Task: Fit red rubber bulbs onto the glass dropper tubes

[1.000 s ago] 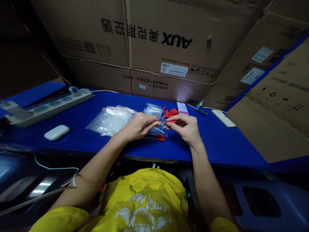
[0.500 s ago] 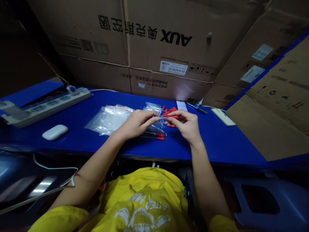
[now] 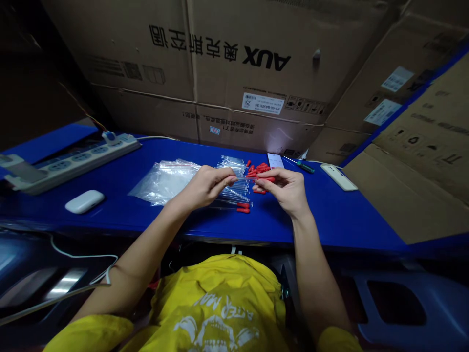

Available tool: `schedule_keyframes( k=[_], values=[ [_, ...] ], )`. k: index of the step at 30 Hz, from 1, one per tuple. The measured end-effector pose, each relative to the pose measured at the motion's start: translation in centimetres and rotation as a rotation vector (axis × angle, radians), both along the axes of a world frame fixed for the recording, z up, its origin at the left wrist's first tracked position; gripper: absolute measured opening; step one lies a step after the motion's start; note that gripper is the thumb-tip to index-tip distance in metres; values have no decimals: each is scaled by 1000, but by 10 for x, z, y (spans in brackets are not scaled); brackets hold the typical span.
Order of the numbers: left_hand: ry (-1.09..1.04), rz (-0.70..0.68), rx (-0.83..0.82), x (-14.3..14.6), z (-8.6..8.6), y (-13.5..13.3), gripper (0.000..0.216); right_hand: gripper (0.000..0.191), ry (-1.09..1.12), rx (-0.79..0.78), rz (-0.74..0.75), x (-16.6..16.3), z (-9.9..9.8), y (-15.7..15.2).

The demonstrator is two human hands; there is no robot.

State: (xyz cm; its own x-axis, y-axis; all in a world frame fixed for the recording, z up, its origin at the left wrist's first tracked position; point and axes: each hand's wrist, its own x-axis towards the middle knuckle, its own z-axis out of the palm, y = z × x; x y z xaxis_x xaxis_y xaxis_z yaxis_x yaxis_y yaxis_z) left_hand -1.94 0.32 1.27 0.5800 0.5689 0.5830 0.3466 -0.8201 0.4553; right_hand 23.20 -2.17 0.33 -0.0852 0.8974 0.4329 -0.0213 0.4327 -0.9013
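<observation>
My left hand (image 3: 207,187) pinches one end of a thin clear glass tube (image 3: 244,181) above the blue table (image 3: 330,215). My right hand (image 3: 287,188) pinches a small red rubber cap (image 3: 268,179) at the tube's other end. Under my hands lies a row of clear tubes (image 3: 230,195), some with red caps (image 3: 243,208) fitted. A loose heap of red caps (image 3: 258,169) sits just beyond my right hand.
Clear plastic bags (image 3: 164,181) lie left of the tubes. A white earbud case (image 3: 84,201) and a power strip (image 3: 69,164) are at the far left. A phone (image 3: 276,160), a green screwdriver (image 3: 305,167) and a white remote (image 3: 338,177) lie right. Cardboard boxes (image 3: 256,73) stand behind.
My hands have drawn slightly apart and lifted a little; more of the clear tube shows between them. The cap stays in my right fingers.
</observation>
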Motion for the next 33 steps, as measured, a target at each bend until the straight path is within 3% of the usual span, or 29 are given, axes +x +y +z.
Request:
schedule_keyframes(
  k=[10, 22, 27, 33],
  values=[
    [-20, -26, 29, 2, -1, -1, 36, 29, 25, -3, 8, -2, -2, 0],
    [-3, 63, 341, 6, -12, 0, 30, 29, 55, -96, 64, 2, 0, 2],
    [-22, 101, 323, 6, -12, 0, 26, 40, 22, -89, 81, 7, 6, 1],
    [55, 182, 193, 10, -9, -6, 28, 36, 12, 8, 13, 3, 6, 2]
  ],
)
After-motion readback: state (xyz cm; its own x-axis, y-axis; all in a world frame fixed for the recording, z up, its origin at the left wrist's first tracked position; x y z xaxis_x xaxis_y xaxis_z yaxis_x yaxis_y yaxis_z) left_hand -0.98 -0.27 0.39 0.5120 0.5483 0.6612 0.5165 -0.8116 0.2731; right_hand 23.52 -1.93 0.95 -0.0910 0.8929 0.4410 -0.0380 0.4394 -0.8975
